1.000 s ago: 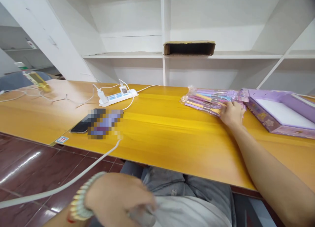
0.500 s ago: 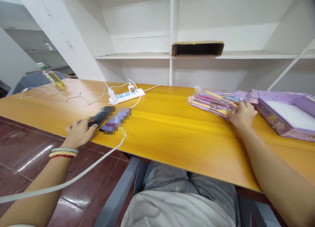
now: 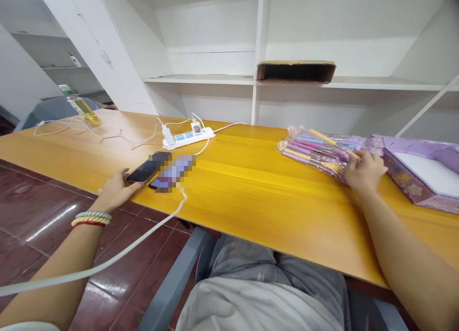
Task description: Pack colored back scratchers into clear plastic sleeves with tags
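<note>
On the left side of the table, a dark smartphone (image 3: pixel 148 168) lies flat. My left hand (image 3: pixel 116 190) grips its near end, with the thumb at one edge and fingers at the other. Close beside it is a second phone (image 3: pixel 167 179), its screen blurred out. Over to the right, clear plastic packets of colourful pens (image 3: pixel 304 150) lie in a pile. My right hand (image 3: pixel 366 171) pinches the end of a slim yellow pen (image 3: pixel 322 137) on top of the pile; its fingertips are partly hidden. A purple open box (image 3: pixel 405 178) stands just right of that hand.
A white power strip (image 3: pixel 188 137) with plugged-in chargers sits at the table's back. A thick white cable (image 3: pixel 143 245) crosses the left foreground. A bottle (image 3: pixel 84 108) of yellow liquid stands far left. Behind the table, a cardboard box (image 3: pixel 296 71) rests on the white shelf.
My right hand has shifted slightly right, and the yellow pen has moved with it. My left fingers have drawn back a little toward the smartphone's near end. The view has shifted slightly.
</note>
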The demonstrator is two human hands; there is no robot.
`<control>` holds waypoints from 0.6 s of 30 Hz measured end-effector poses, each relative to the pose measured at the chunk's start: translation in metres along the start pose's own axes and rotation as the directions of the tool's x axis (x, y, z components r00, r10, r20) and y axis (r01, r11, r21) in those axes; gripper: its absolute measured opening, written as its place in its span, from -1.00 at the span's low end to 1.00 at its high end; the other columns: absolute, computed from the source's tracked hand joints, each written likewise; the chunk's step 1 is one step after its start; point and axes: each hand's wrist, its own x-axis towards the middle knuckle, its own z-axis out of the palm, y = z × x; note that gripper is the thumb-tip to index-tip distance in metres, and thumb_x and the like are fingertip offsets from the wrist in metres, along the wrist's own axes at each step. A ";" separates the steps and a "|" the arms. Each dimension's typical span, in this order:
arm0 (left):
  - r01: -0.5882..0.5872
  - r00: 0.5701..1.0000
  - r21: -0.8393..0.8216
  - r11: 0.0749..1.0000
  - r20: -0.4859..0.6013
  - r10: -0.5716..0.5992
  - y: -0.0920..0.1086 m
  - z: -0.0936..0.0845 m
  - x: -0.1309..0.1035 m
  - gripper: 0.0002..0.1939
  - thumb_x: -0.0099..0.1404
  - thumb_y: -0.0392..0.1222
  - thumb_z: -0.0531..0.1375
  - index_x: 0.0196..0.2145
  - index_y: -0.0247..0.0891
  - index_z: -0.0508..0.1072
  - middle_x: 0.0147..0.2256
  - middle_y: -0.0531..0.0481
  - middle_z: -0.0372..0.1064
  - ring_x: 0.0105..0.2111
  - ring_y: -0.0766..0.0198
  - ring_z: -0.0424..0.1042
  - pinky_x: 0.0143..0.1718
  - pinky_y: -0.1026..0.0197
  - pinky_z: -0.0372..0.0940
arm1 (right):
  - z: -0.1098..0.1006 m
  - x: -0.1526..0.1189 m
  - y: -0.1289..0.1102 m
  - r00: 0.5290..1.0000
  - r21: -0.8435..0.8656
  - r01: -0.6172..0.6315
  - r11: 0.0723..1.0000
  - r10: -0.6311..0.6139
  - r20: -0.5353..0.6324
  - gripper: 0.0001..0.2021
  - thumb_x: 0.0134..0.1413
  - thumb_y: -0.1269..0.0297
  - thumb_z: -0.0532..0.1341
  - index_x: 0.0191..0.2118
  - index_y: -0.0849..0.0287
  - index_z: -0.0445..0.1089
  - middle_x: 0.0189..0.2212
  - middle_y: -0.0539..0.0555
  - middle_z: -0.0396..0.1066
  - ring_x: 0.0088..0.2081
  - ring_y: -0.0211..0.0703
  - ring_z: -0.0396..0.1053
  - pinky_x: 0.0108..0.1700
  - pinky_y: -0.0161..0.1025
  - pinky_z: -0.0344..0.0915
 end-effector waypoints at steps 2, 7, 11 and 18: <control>-0.010 0.999 0.061 0.998 0.038 0.007 0.003 -0.002 0.001 -0.17 0.13 0.31 -0.07 0.19 -0.31 -0.04 0.12 -0.22 0.15 0.07 -0.08 0.17 -0.02 -0.05 0.07 | 0.000 0.000 0.001 1.000 0.003 -0.005 1.000 0.005 0.002 -0.68 0.11 0.14 0.00 -0.16 0.20 0.36 -0.16 0.30 0.30 -0.08 0.06 0.13 -0.14 -0.03 -0.03; 0.017 0.999 0.070 0.997 0.029 -0.019 0.007 -0.004 0.003 -0.10 0.07 0.38 -0.04 0.18 -0.33 -0.02 0.05 -0.24 0.22 0.03 -0.08 0.20 -0.03 -0.08 0.06 | -0.001 0.001 0.001 0.999 0.005 -0.020 1.000 0.019 0.026 -0.68 0.11 0.14 0.00 -0.16 0.22 0.35 -0.15 0.31 0.30 -0.06 0.07 0.12 -0.14 -0.02 -0.03; -0.021 0.998 0.004 1.000 -0.066 0.021 0.009 -0.002 0.003 -0.09 0.06 0.32 0.04 0.18 -0.39 -0.01 0.03 -0.25 0.20 0.01 -0.03 0.18 -0.03 0.00 0.09 | -0.001 0.001 0.000 1.000 -0.008 -0.028 1.000 0.028 0.007 -0.67 0.08 0.16 0.01 -0.16 0.21 0.37 -0.15 0.30 0.32 -0.07 0.06 0.15 -0.15 -0.05 -0.02; -0.086 0.959 0.119 0.989 -0.260 0.114 0.011 -0.002 -0.002 -0.09 0.02 0.23 0.13 0.16 -0.41 -0.01 0.08 -0.29 0.12 0.07 -0.06 0.10 0.05 0.03 0.03 | -0.001 0.000 0.002 1.000 0.014 -0.015 1.000 0.016 -0.018 -0.69 0.08 0.18 0.01 -0.17 0.21 0.37 -0.16 0.31 0.32 -0.09 0.10 0.16 -0.16 -0.03 0.00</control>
